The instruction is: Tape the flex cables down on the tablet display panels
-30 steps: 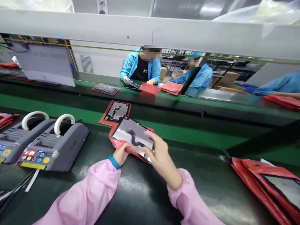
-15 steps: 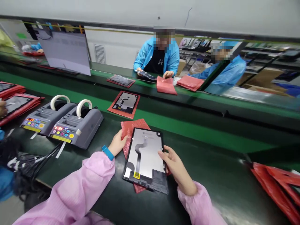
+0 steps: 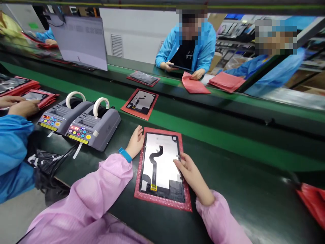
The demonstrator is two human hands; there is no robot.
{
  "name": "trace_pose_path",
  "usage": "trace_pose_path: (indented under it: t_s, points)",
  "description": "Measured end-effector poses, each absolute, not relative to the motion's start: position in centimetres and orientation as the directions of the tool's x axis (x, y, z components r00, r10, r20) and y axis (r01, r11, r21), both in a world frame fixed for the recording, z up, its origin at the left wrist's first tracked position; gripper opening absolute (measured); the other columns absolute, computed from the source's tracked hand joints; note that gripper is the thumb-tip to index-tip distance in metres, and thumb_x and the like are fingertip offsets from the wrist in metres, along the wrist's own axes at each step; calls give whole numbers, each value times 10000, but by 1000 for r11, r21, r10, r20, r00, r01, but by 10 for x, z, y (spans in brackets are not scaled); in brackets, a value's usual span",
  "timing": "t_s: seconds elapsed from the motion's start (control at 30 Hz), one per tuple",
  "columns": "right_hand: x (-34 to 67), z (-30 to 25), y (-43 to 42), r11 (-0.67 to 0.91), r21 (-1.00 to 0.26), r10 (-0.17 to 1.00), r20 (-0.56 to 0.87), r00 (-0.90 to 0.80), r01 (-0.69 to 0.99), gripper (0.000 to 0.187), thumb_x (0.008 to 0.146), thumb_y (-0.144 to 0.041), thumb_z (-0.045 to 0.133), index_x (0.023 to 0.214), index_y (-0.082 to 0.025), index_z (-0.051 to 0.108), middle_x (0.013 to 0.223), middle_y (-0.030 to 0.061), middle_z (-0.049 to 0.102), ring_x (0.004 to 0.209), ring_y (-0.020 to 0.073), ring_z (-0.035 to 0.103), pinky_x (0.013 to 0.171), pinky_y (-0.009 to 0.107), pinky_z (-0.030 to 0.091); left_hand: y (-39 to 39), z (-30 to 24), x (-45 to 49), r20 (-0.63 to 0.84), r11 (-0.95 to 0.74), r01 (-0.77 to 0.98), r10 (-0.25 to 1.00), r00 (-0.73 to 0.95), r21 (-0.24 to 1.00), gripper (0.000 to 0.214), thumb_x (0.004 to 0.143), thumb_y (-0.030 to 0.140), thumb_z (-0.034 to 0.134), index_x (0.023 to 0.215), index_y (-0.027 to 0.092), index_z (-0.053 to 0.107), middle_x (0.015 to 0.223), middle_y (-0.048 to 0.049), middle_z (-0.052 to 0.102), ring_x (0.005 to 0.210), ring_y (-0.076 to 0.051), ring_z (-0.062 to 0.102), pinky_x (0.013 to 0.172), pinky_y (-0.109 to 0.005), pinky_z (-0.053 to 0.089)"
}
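Note:
A tablet screen point(image 3: 166, 164), silver back upward with a dark curved flex cable and a yellow-marked connector, lies over a red bubble-wrap bag point(image 3: 162, 201) on the dark green bench in front of me. My right hand point(image 3: 187, 167) grips the screen's right edge, thumb on top and the other fingers partly hidden at the side. Along the upper left edge of the bag, my left hand point(image 3: 136, 140) is open with its fingers stretched out and holding nothing.
Two grey tape dispensers point(image 3: 95, 127) with white tape rolls stand at left. Beyond the bag lies another screen on red wrap point(image 3: 141, 103). A co-worker's hands point(image 3: 22, 105) are far left near stacked red bags. Across the bench, a person point(image 3: 189, 44) handles a panel and red bag.
The screen has come to lie squarely over the red bag, which now shows flat around it. My left hand has let go of the bag. The person opposite has shifted a red bag.

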State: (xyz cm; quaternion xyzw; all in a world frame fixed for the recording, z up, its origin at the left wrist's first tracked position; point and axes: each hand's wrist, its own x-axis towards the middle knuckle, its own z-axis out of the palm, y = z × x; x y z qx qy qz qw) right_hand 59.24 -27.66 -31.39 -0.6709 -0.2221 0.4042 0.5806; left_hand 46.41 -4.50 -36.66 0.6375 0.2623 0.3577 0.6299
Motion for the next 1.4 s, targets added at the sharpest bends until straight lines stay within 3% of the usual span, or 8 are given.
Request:
trace_pose_path:
  t_s: [0.2,0.4,0.6,0.73,0.93,1.1,1.23,1.4]
  points:
    - [597,-322,-271,-346,-937,747,-246,618,44,716,747,-618,672,1290,-188,490,696,-17,615,454,129,467,439,284,404,-41,-364,462,129,-46,-151,790,599,987,505,890,218,584,1369,166,432,1499,-171,409,1406,-272,408,1207,-475,267]
    - [597,-321,-283,-426,-598,739,202,642,679,511,829,-593,587,1120,-178,654,928,80,553,860,250,588,824,414,483,-55,-348,407,111,-18,-148,749,654,989,362,865,328,663,1189,182,597,1278,-133,626,1233,-261,583,1124,-483,398]
    - [610,-328,-292,-500,-548,779,55,625,671,540,879,-664,416,1091,-200,593,830,56,610,744,246,620,679,377,485,-61,-319,270,-74,201,-32,496,865,979,521,781,596,710,1052,155,648,1078,-161,707,1019,-280,682,920,-440,524]
    - [618,-330,-289,-550,-498,770,7,638,670,528,838,-705,413,1035,-255,608,783,45,652,657,254,642,542,354,456,-48,-303,209,-141,276,-93,719,681,957,823,679,932,390,848,162,625,747,-120,700,664,-239,682,683,-401,540]
    - [616,-324,-285,-548,-513,768,6,641,661,528,798,-724,416,994,-274,610,773,50,676,625,259,648,507,357,464,-20,-282,184,16,20,-80,905,425,997,417,841,572,649,753,176,552,529,41,493,440,-102,482,491,-246,404]
    - [617,-323,-283,-552,-520,766,-7,643,652,560,784,-730,416,1011,-257,615,745,50,664,599,253,626,509,359,457,24,-274,167,227,-235,-37,963,-147,971,380,857,516,635,952,228,405,682,66,553,478,-76,541,469,-194,409]
    - [618,-329,-284,-561,-508,762,-6,648,654,552,803,-712,420,1017,-244,619,733,39,640,625,245,622,531,346,454,52,-275,167,222,-217,51,962,-160,975,496,843,387,672,1123,250,286,678,87,598,463,-86,550,455,-181,388]
    - [613,-318,-283,-419,-665,761,115,639,618,461,873,-584,477,1122,-211,584,844,40,627,695,195,601,651,330,488,16,-253,206,569,-574,2,812,-128,819,431,853,246,696,1132,235,367,667,89,584,569,-77,545,584,-183,448]
